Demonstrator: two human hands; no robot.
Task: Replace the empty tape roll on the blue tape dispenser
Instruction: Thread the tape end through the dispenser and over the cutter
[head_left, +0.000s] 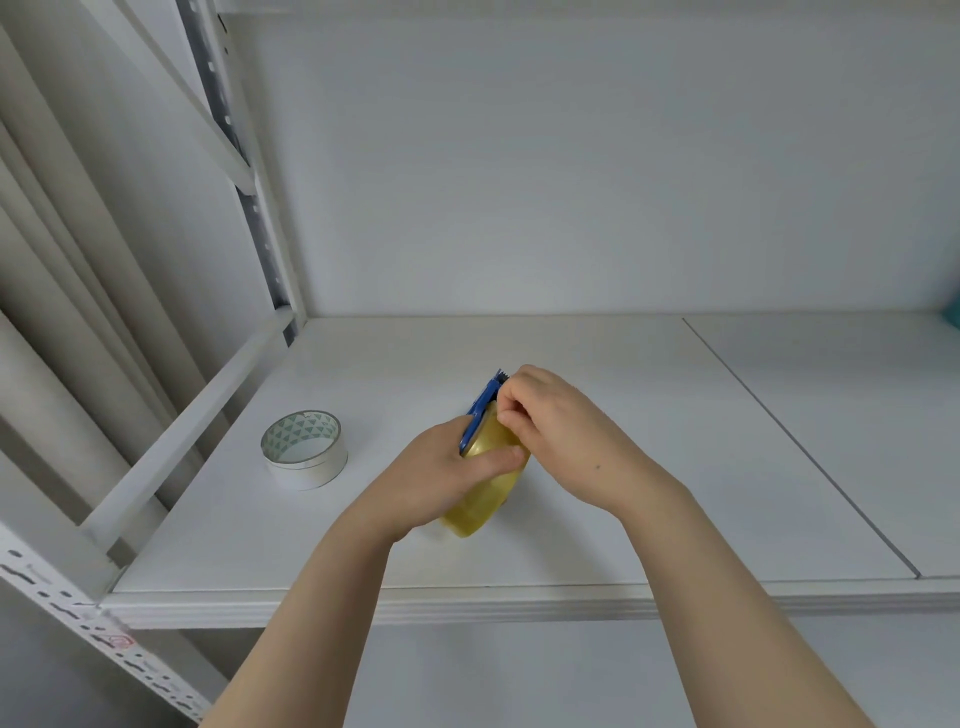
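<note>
The blue tape dispenser (482, 409) is held just above the white shelf (597, 519), with a full yellowish roll of clear tape (480, 493) mounted in it. My left hand (441, 475) grips the roll and the dispenser's body from the left, thumb across the roll. My right hand (550, 421) is closed at the top of the roll, fingertips pinching near the serrated cutter end; whether a tape end is between them is hidden. The empty white cardboard core (305, 449) lies flat on the shelf to the left, apart from both hands.
A white metal rack frame with slotted uprights (260, 218) and a side rail (187, 447) borders the shelf on the left. A seam (795, 441) divides the shelf boards on the right. A teal object (953, 317) peeks in at the far right edge.
</note>
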